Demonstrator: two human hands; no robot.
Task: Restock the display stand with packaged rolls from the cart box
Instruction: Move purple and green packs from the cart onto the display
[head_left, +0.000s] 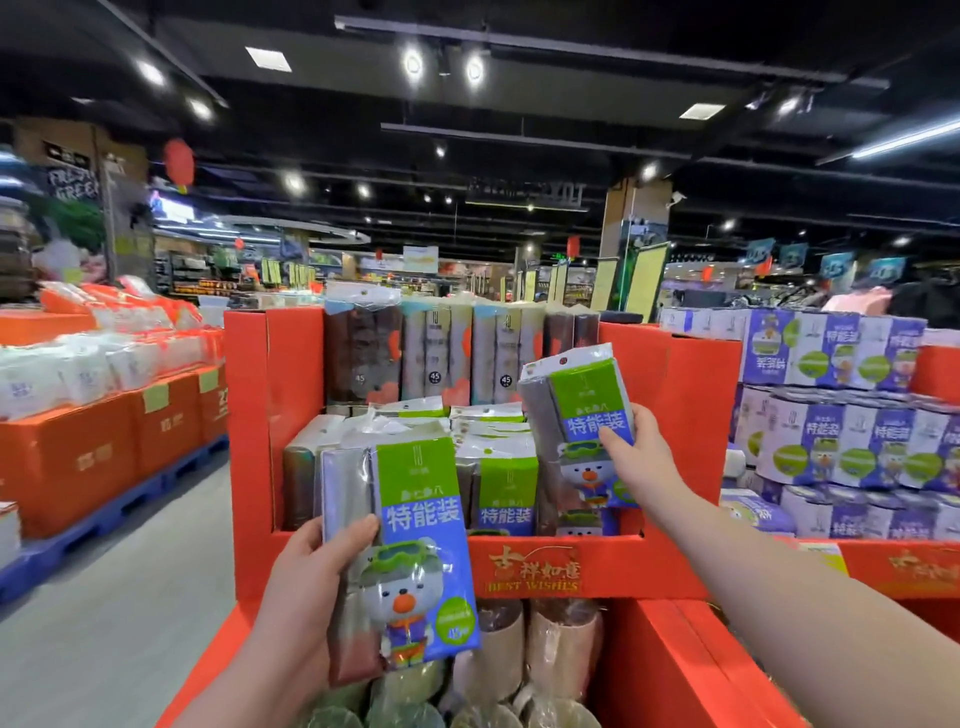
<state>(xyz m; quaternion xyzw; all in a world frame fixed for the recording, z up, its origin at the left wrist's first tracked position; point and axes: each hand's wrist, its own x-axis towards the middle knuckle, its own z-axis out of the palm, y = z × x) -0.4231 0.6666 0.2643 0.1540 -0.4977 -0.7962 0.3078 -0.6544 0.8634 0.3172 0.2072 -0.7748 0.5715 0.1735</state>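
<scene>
At the front of a red cardboard display stand (270, 415), the person holds two packaged rolls, one in each hand. The left hand (301, 587) grips the near pack (415, 545) by its left edge, low and close to the camera. Its fingers curl out of sight behind the wrapper and only the thumb (358, 530) shows, pressed flat on the front. The pack is a tall, flat oblong in glossy clear film, with grey and brown rolls showing through beside a green and blue label bearing a cartoon bear in goggles.

The right hand (641, 457) holds a second pack (576, 415) of the same kind, tilted slightly and raised above the stand's middle shelf at its right end. Its fingers (644, 418) wrap round the right edge and the thumb crosses the label, so the pack is pinched between them.

On that shelf, a row of matching packs (506, 493) stands upright, their white hang tabs crowded together. Behind and above them, taller shrink-wrapped packs (447, 353) in grey and dark brown stand side by side. Under the hands, a red box (675, 665) holds more film-wrapped rolls (519, 649), seen end-on as cylinders.

Purple and white packs (831, 431) are stacked to the right, and orange cartons (104, 452) sit on a blue pallet to the left.
</scene>
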